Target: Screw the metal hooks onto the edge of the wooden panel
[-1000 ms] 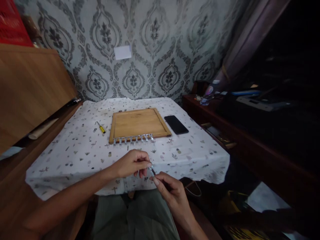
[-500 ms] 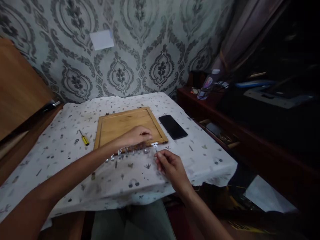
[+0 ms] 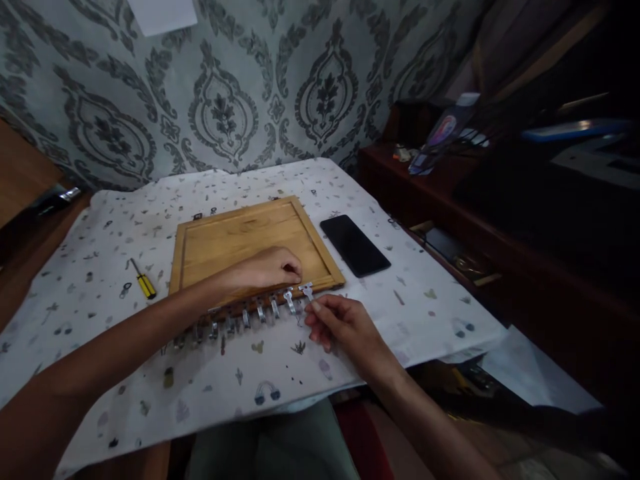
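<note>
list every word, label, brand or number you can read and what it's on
No text can be read here.
Label on the bottle: too blurred to read.
Phone: no lettering visible.
Paper on the wall: no writing visible.
Metal piece in the right hand: too small to make out any marking.

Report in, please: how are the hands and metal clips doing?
Right hand pinches metal clip at near edge of wooden board. Left hand over the board, contact unclear. Phone and screwdriver apart from both hands.
</note>
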{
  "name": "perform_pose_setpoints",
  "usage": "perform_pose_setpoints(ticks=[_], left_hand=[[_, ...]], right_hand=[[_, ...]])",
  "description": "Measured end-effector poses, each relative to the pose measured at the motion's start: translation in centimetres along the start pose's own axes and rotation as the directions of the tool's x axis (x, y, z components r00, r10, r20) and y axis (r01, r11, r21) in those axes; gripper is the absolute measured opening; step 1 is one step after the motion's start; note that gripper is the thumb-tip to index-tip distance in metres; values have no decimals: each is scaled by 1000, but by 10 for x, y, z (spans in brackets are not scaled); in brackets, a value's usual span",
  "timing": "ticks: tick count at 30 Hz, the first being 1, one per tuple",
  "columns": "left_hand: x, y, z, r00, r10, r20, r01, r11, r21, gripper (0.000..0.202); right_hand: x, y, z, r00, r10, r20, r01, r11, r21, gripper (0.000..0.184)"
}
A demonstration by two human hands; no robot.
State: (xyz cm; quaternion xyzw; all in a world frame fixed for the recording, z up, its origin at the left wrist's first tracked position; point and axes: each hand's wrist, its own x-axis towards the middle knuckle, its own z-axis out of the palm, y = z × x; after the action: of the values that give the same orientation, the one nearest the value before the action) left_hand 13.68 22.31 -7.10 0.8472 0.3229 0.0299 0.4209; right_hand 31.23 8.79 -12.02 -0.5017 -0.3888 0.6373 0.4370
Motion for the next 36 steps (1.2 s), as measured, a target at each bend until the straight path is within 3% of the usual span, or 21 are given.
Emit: perform_pose_setpoints(ticks=[10,36], left_hand=[[0,2,2,998,-70,-1,70,997,-31,8],[-4,10,0,992,-120,22,121,990,-67,8]], right_hand=[[0,-7,-2,998,21,55,-19,999,-43,36],[-2,-8,3,997,22,77,-11,989,-147,42]])
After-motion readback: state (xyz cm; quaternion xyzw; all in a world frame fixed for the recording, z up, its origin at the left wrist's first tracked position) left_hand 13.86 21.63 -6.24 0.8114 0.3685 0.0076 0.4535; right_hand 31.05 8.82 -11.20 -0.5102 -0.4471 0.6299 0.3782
